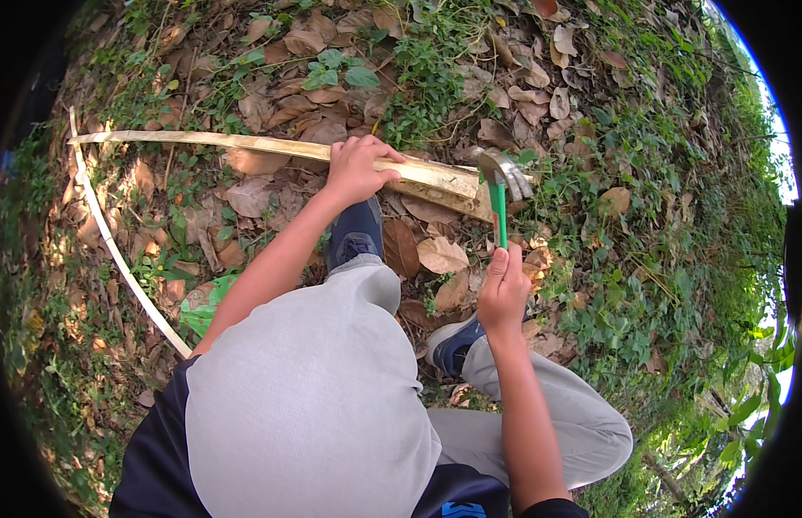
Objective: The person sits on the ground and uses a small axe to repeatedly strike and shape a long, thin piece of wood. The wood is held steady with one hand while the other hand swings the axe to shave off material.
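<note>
A long pale bamboo strip (211, 141) lies across the leafy ground. My left hand (356, 166) presses down on it, fingers wrapped over its top edge. My right hand (503, 289) is shut on the green handle of a hammer (499, 186), whose metal claw head rests against the strip's right end. A second split piece (440, 198) lies just under the strip near the hammer head. My left shoe (353, 233) sits just behind the strip, and my right shoe (452, 343) is close to my right hand.
A thin curved bamboo sliver (116, 250) runs down the left side. Dry brown leaves (441, 255) and low green plants (625, 285) cover the ground. A green scrap (207, 304) lies beside my left knee (306, 388).
</note>
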Available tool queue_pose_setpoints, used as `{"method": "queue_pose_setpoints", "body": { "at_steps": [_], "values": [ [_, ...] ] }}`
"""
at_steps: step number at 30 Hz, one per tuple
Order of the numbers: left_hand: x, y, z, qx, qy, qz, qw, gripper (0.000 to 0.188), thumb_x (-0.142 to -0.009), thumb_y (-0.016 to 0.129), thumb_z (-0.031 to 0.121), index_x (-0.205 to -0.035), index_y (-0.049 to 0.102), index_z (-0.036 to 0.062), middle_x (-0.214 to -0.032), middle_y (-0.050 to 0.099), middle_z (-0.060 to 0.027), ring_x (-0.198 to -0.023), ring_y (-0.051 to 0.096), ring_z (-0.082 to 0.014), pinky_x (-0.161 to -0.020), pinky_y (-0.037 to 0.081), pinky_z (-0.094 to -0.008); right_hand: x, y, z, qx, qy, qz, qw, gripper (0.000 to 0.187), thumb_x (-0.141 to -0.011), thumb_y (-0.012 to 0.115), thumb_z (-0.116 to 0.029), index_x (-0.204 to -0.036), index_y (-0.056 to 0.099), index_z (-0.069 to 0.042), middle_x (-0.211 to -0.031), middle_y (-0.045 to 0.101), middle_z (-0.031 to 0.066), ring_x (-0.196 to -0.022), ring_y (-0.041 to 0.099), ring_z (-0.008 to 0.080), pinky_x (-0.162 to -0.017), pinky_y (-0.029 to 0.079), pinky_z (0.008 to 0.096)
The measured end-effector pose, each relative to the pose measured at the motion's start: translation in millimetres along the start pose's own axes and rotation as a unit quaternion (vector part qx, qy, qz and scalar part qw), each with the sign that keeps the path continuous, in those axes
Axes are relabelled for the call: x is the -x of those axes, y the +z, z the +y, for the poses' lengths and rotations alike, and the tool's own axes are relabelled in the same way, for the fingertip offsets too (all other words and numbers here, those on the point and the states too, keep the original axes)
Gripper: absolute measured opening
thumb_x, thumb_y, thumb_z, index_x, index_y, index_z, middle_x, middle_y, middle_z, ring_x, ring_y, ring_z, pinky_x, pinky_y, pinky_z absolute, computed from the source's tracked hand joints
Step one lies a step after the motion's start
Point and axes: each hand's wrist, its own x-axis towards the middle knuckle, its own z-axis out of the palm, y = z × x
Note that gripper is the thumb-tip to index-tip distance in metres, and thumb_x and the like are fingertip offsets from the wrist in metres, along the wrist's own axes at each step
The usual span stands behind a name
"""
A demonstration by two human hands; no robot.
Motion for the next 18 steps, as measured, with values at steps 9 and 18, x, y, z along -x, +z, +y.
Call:
{"method": "queue_pose_setpoints", "body": {
  "at_steps": [9, 18],
  "values": [
    [-0.6, 4.7, -2.7, -0.001, 0.005, 0.014, 1.0, 0.026, -0.081, 0.084, 0.038, -0.106, 0.082, 0.03, -0.11, 0.068, 0.0015, -0.116, 0.057, -0.0218, -0.104, 0.032, -0.0394, -0.9, -13.9, -15.5, 0.002, 0.047, -0.029, 0.998, 0.035, -0.113, 0.044, -0.034, -0.111, 0.066, -0.007, -0.07, 0.065, 0.0202, -0.065, 0.063, 0.0444, -0.061, 0.046, 0.0527],
    [-1.4, 4.6, -3.1, 0.007, 0.009, 0.016, 1.0, 0.026, -0.081, 0.084, 0.038, -0.105, 0.082, 0.0304, -0.111, 0.068, 0.0012, -0.116, 0.057, -0.0225, -0.104, 0.032, -0.0393, -4.6, 0.4, -10.4, 0.073, 0.093, -0.076, 0.99, 0.04, -0.114, 0.038, -0.038, -0.103, 0.058, -0.006, -0.075, 0.065, 0.028, -0.074, 0.061, 0.055, -0.064, 0.042, 0.0622]
  ]
}}
